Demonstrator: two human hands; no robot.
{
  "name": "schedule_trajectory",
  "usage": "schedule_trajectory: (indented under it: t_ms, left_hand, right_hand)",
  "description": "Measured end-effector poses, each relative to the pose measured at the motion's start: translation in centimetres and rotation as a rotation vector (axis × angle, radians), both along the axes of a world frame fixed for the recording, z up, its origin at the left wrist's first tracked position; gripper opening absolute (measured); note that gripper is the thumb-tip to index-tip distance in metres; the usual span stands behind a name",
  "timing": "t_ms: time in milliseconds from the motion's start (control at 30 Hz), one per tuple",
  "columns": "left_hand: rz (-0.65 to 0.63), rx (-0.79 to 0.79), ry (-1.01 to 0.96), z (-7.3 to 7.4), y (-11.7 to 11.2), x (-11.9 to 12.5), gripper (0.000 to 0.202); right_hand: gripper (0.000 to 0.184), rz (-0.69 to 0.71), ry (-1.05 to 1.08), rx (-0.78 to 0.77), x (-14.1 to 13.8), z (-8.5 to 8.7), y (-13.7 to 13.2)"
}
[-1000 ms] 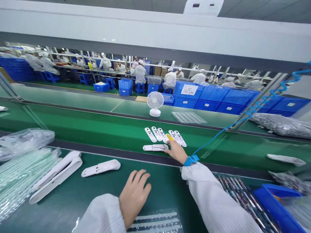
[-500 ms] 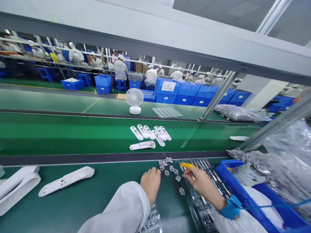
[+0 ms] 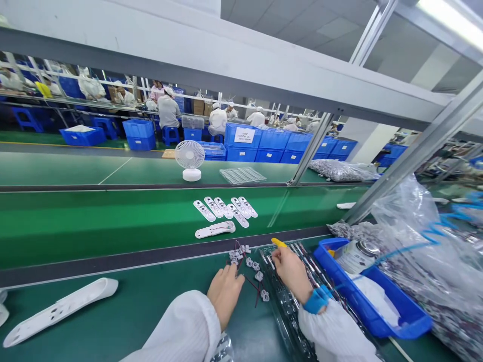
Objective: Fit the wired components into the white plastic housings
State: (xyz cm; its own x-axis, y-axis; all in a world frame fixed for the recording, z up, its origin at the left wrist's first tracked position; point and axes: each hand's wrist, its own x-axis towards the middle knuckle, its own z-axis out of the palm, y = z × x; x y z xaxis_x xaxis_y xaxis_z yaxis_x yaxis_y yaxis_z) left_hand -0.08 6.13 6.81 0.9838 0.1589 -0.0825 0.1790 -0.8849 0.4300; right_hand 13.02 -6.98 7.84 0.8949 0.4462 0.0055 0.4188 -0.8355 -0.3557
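My left hand (image 3: 226, 292) is bent down at the near edge of a loose cluster of small white parts with thin wires (image 3: 234, 255). Its fingertips are drawn together, and what they grip is hidden. My right hand (image 3: 291, 274), in a blue wristband (image 3: 317, 299), is over a clear tray of slim metallic pieces (image 3: 313, 266). Thumb and fingers are closed there on something I cannot make out. A yellow piece (image 3: 278, 243) sticks out at the index finger; whether worn or held, I cannot tell. Further small white parts (image 3: 258, 276) lie between the hands.
A long white shell (image 3: 62, 309) lies at left. Beyond the dark ledge are several white boards (image 3: 222, 207), another white shell (image 3: 215, 229) and a small fan (image 3: 190, 160). A blue bin (image 3: 372, 289) and plastic bags (image 3: 411, 246) stand at right. Co-workers sit in the background.
The view has turned right. My left hand has moved up to the cluster of small parts. My right hand stays over the tray, its fingers now lower at the metallic pieces.
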Motion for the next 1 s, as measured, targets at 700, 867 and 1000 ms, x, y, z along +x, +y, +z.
schedule_trajectory:
  t_ms: [700,867,1000]
  left_hand:
    - [0.485,-1.415,-0.286,6.3,5.6,-7.0,0.030]
    - [0.547,-1.551,-0.322,6.4,5.5,-8.3,0.030]
    - [0.610,-1.568,-0.347,6.3,5.2,-9.2,0.035]
  right_hand:
    - [0.038,0.184,0.879,0.999,-6.9,4.7,4.1]
    - [0.032,0.274,1.153,1.062,-12.2,4.5,6.8]
    - [0.034,0.261,1.125,1.087,-13.5,4.2,7.7]
